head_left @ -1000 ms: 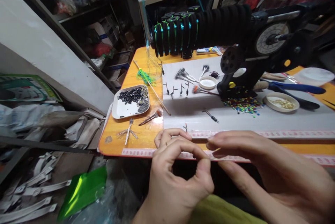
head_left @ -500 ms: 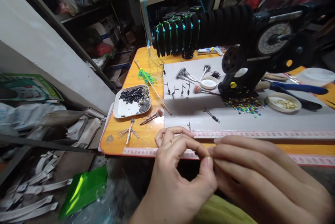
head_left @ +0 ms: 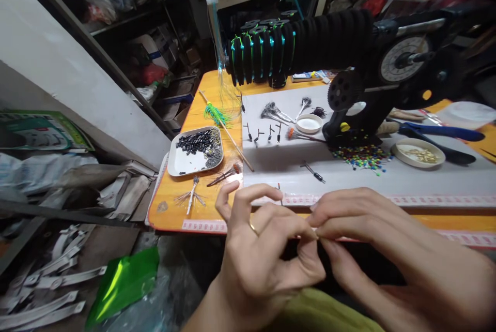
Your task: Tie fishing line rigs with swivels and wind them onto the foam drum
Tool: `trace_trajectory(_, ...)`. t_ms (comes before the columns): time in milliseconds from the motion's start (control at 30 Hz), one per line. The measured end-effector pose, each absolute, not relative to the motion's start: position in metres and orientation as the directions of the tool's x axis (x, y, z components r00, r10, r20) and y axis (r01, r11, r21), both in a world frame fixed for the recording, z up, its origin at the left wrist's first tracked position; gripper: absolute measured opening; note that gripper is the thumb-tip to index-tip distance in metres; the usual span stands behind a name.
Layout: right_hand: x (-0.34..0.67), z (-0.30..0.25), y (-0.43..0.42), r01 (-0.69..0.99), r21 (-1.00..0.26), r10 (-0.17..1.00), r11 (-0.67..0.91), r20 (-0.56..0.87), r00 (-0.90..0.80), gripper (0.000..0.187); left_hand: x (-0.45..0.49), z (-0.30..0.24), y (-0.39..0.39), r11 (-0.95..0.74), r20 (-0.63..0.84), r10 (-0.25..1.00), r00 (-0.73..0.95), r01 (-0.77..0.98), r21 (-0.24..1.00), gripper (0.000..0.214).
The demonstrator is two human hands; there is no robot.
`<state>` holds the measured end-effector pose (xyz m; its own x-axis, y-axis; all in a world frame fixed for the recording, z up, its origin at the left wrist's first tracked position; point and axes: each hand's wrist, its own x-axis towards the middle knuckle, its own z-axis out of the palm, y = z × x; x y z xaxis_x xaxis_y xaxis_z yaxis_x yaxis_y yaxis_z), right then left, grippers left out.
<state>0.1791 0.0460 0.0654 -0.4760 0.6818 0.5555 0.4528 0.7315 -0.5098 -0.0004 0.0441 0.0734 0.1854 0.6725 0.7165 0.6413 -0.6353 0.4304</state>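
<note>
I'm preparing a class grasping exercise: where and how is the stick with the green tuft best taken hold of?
Probably best pinched between finger and thumb across the bare near half of the stick, coming from above on the near side. It is thin and straight, lying aslant, with the green tuft toward its far end.

Hands of the wearer: left (head_left: 267,259) and right (head_left: 372,239), both ungloved, wrists bare. A narrow, smooth, gold-coloured metal ring (head_left: 253,229) encircles one left finger. Plain yellow-green cloth clothing (head_left: 325,314) shows below the front edge of the orange-yellow wooden counter (head_left: 170,215); its cut is hidden.
</note>
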Motion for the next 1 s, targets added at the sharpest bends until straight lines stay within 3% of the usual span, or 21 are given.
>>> trace_trajectory(133,0.175,0.068,0.050,0.453,-0.462,0.645,0.762,0.607,-0.466,0.021,0.003,0.073,0.044,-0.476,0.483,0.872,0.085,0.381,0.793,0.020)
trace_trajectory(267,0.176,0.067,0.049,0.452,-0.399,0.594,0.798,0.648,-0.476,0.029,0.004,0.070,0.042,-0.328,0.327,0.944,0.032,0.173,0.929,0.019)
trace_trajectory(400,0.171,0.066,0.043,0.494,-0.422,0.627,0.760,0.676,-0.388,0.031,0.006,0.064,0.040,-0.286,0.291,0.956,-0.035,0.099,0.953,0.015)
trace_trajectory(500,0.167,0.063,0.039,0.502,-0.489,0.675,0.714,0.669,-0.310,0.027,0.007,0.060,0.038,-0.324,0.336,0.939,-0.070,0.138,0.936,0.015)
trace_trajectory(700,0.176,0.050,0.036,0.450,-0.632,0.765,0.631,0.603,-0.226,0.024,0.004,0.049,0.034,-0.554,0.562,0.826,0.025,0.214,0.804,0.014)
trace_trajectory(867,0.180,0.046,0.035,0.452,-0.652,0.785,0.609,0.578,-0.224,0.024,-0.001,0.045,0.034,-0.603,0.612,0.791,0.031,0.212,0.769,0.021)
trace_trajectory(1000,0.179,0.044,0.034,0.438,-0.673,0.800,0.596,0.543,-0.254,0.022,-0.005,0.052,0.036,-0.601,0.603,0.791,0.102,0.309,0.737,0.020)
